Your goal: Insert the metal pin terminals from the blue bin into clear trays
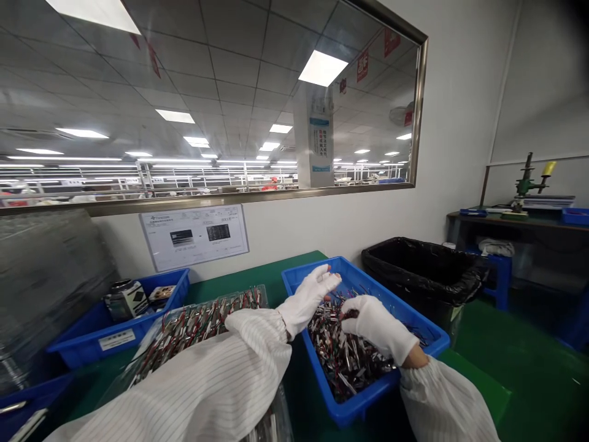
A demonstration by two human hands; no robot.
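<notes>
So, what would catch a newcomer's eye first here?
Probably the white-gloved left hand and right hand, over a blue bin heaped with small wired parts. To the bin's left, a clear tray holds more wired pieces. On the wall above, a large framed glass pane shows bright ceiling lights.

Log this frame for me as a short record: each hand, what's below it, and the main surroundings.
Left hand: white-gloved, fingers extended over the blue bin; no held item visible
Right hand: white-gloved, fingers curled at the parts; grip unclear
Bin contents: jumbled slim parts, some with colored wires
Beside bin: clear tray of wired parts, partly behind the left sleeve
Far left: labeled blue bin holding several items
Wall: posted sheet below a framed window
Beyond bin, right: black-lined bin
</notes>
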